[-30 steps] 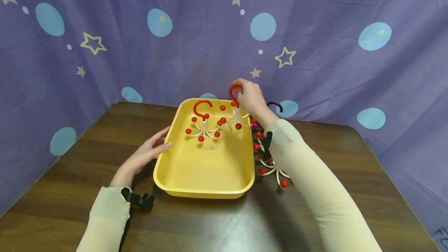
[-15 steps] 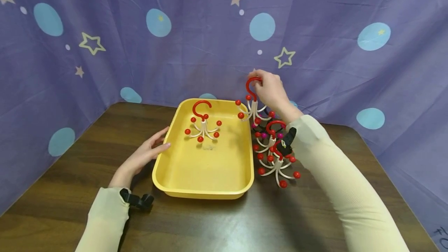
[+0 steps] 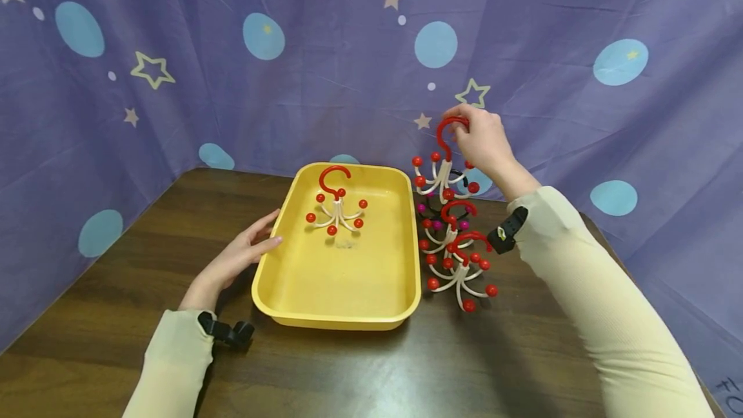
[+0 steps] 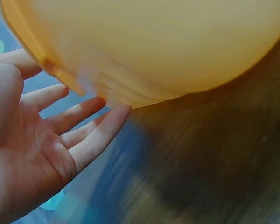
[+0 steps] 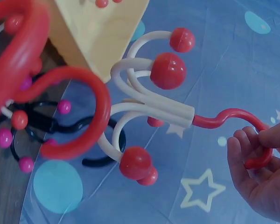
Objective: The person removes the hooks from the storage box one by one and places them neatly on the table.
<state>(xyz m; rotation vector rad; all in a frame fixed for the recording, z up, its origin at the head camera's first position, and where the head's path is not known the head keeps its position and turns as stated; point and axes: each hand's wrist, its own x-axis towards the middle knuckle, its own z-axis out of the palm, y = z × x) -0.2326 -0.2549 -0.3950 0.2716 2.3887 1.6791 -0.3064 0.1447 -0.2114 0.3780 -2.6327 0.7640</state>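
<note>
My right hand (image 3: 482,140) holds a claw-shaped massager (image 3: 445,173) by its red hook handle. Its white curved arms with red ball tips hang over the table, just right of the yellow tray's far corner. In the right wrist view, fingers and thumb curl round the end of the hook (image 5: 238,113). My left hand (image 3: 240,253) rests at the left side of the yellow tray (image 3: 336,282), thumb at the rim. Its fingers (image 4: 95,140) lie nearly straight along the outer wall in the left wrist view. One matching massager (image 3: 338,208) stands inside the tray.
Two more red-hooked massagers (image 3: 461,269) stand close together on the table along the tray's right side. Behind them is a black massager (image 5: 42,122) with pink balls, partly hidden in the head view. A purple patterned curtain (image 3: 348,82) borders the wooden table (image 3: 325,373).
My right hand has carried its massager up and to the right, from over the tray to above the group beside it. The left hand and tray have stayed in place.
</note>
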